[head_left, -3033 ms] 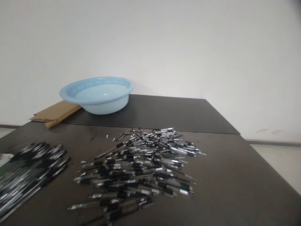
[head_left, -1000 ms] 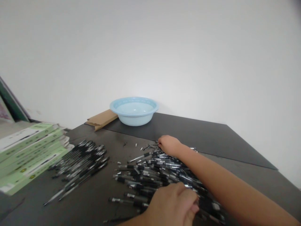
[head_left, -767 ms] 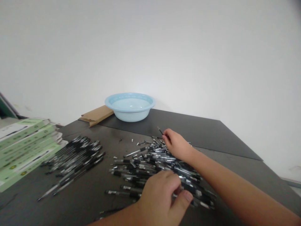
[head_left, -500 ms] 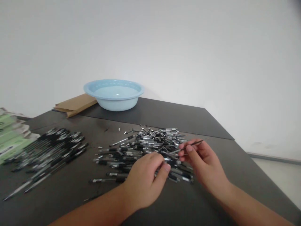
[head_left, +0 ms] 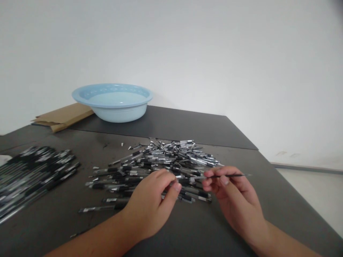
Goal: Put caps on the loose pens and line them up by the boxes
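My right hand (head_left: 239,201) pinches a thin dark pen refill (head_left: 238,175) between thumb and fingers. It lies nearly level, its fine tip pointing right and its paler end toward my left hand. My left hand (head_left: 150,205) is closed, thumb against the curled index finger. Whatever sits in that pinch is too hidden to name. Both hands hover at the near side of a heap of pen parts (head_left: 171,155), a jumble of clear barrels, black grips and silvery tips. A gap separates the two hands.
Long pens or barrels (head_left: 40,175) lie in a row at the left, blurred. Toward the back of the dark table (head_left: 184,123) stands a light blue basin (head_left: 120,113), beside a brown paper bag (head_left: 64,116). A white wall (head_left: 203,53) rises behind.
The view has swung right, so the basin and pens sit further left and the green boxes have left the picture. The refill has turned from slanting to nearly level, still in my right hand.
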Motion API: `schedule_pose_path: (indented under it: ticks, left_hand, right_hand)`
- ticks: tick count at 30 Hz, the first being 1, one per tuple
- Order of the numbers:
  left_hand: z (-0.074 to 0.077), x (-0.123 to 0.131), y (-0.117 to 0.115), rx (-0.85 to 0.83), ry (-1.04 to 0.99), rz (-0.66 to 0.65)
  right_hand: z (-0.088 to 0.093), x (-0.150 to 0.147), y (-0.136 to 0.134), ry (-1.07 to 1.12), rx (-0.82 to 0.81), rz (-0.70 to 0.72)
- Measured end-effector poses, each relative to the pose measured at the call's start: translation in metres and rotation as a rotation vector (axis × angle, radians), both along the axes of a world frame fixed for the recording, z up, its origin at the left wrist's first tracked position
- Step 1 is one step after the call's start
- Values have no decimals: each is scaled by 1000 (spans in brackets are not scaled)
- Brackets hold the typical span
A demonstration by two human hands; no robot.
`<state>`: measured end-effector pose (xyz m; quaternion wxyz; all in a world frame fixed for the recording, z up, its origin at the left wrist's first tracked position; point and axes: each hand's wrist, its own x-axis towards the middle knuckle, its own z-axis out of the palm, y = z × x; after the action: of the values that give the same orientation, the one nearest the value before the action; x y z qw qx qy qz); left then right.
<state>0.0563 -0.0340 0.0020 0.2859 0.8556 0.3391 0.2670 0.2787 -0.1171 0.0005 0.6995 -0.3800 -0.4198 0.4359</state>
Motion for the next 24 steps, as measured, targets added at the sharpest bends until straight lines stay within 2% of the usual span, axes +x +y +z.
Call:
schedule_pose_path:
  ticks: [15,24]
  left_hand:
    - [-1,-1,-3,-38,-26,6]
    - [-2,-1,0,-20,-13,-1]
  right_hand:
    - [15,3,-4,30,88,78]
    - [12,5,-2,-14,63,61]
